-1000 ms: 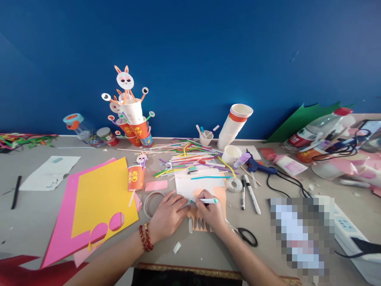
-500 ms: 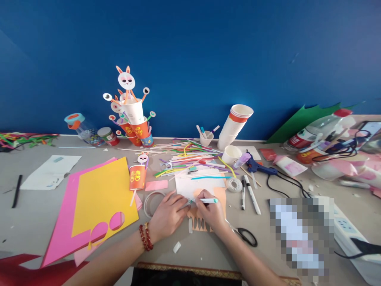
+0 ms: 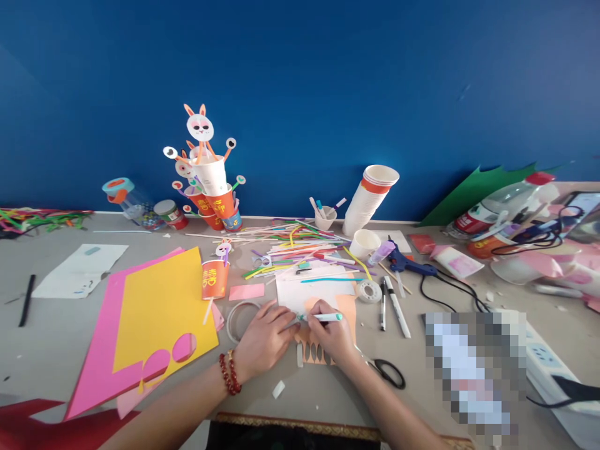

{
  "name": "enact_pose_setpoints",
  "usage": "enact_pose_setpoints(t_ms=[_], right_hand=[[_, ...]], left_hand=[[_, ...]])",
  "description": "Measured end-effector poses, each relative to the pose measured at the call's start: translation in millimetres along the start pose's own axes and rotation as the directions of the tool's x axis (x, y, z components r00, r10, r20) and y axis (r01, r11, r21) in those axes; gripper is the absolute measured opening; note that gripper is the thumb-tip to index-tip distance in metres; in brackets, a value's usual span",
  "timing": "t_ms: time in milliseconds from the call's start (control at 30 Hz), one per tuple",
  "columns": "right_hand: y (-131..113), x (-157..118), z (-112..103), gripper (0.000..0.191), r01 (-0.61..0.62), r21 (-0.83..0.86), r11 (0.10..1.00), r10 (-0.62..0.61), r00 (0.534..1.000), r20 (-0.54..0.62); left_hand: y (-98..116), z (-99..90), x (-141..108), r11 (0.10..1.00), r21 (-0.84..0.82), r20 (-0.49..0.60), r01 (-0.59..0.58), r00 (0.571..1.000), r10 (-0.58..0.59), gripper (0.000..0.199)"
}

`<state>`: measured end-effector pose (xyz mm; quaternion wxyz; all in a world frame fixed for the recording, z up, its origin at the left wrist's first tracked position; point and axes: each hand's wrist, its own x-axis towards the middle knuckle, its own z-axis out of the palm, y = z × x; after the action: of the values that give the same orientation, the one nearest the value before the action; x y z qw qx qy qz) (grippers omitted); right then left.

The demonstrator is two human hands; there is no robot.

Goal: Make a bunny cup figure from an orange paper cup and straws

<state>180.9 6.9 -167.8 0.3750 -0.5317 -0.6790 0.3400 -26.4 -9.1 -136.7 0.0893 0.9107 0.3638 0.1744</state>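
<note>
My right hand (image 3: 332,330) grips a white marker with a teal end (image 3: 332,317), its tip down by the fingertips of my other hand. Palm down, my left hand (image 3: 266,337) lies with fingers stretched out and slightly apart. Its fingertips press near a small pale piece at the marker tip, mostly hidden by the fingers. Beneath the hands are a white sheet (image 3: 293,290) and an orange paper (image 3: 347,306) with leaf-shaped cutouts along its lower edge. A roll of tape (image 3: 229,325) lies partly under my left hand; black-handled scissors (image 3: 390,373) rest beside my right wrist.
Yellow card (image 3: 164,300) on pink card lies left, by an orange paper cup (image 3: 215,279) with a rabbit head. More rabbit cups (image 3: 209,175) stand behind. Coloured sticks (image 3: 300,240), stacked cups (image 3: 370,200), a blue glue gun (image 3: 412,264) and a power strip (image 3: 546,356) surround the work.
The orange rabbit cup has shifted slightly left and its head has turned a little. Both hands stay in nearly the same place, with the marker moved very slightly.
</note>
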Motion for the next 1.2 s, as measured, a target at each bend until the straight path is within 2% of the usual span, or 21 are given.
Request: enact_pose_setpoints(t_ms=[1200], right_hand=[[-0.6, 0.3, -1.4, 0.019, 0.004, -0.017, 1.000, -0.004, 1.000, -0.008]], left_hand=[[-0.1, 0.1, -0.1, 1.000, 0.011, -0.007, 0.007, 1.000, -0.007, 0.027]])
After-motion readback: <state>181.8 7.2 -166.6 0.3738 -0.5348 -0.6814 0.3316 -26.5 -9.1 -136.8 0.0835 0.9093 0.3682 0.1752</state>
